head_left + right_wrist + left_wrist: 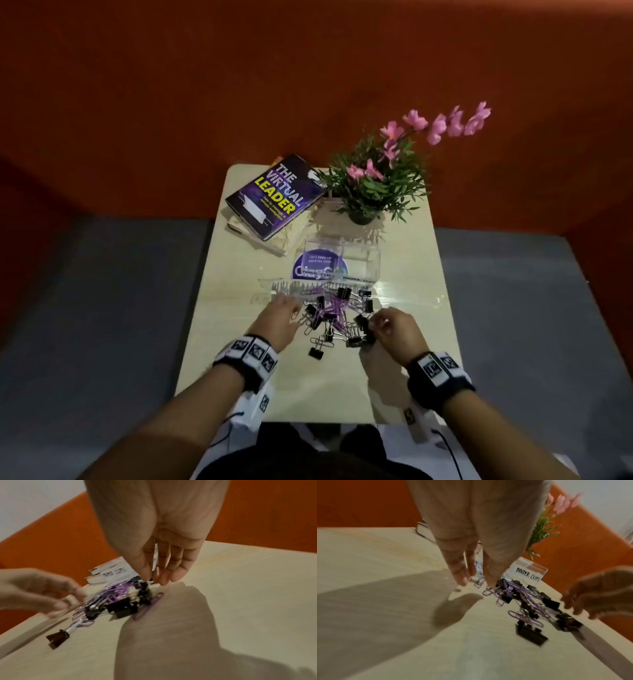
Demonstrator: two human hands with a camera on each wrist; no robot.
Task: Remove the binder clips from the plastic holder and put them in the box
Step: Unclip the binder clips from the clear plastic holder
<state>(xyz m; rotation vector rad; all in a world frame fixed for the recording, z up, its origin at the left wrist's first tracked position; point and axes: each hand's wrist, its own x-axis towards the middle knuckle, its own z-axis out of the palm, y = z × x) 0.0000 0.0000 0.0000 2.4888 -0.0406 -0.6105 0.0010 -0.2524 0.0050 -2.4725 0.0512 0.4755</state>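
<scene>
- Binder clips (pixel 337 317): black, tangled w/ purple paper clips (pixel 334 306) in a loose pile mid-worktop (pixel 239 274), btwn both hands. One black clip (pixel 315 353) lies apart at the near edge of the pile.
- Left hand (pixel 281 317): at the pile's left side, fingers (pixel 459 574) straight-ish, pointing down, tips at the worktop next to purple clips. Relaxed, wide; nothing gripped as far as the left wrist view shows.
- Right hand (pixel 394 329): at the pile's right side, thumb and fingers (pixel 164 573) drawn close together at a black clip on the pile's edge. Looks like a pinch, but blurred, so can't tell if it really holds.
- Box (pixel 337 262): clear plastic, just behind the pile, round blue sticker on it; a side label reads "BINDER CLIPS" in the left wrist view.
- Plastic holder (pixel 284 293): clear flat piece lying along the pile's far-left side, in front of the box; edges hard to make out.
- Far end of the worktop: book (pixel 277 197) titled "THE VIRTUAL LEADER" on the left, potted plant (pixel 376 178) w/ pink flowers on the right.
</scene>
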